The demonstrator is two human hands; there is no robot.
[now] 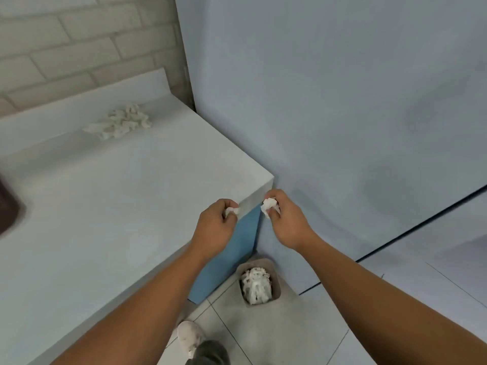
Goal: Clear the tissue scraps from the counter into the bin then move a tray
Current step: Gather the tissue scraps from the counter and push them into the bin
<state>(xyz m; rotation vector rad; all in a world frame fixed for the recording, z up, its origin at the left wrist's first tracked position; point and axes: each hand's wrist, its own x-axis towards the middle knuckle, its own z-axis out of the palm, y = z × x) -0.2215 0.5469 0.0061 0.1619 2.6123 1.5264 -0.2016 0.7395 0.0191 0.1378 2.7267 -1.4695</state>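
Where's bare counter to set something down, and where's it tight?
Bare: the wide counter stretch from the scrap pile at the back to the front edge, right of the dark object. Tight: the front corner, where left hand and right hand hold scraps, bin on the floor below.

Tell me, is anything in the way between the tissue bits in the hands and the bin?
Nothing visible. The left hand and right hand each pinch a tissue scrap by the counter corner, and the open bin stands on the floor below them.
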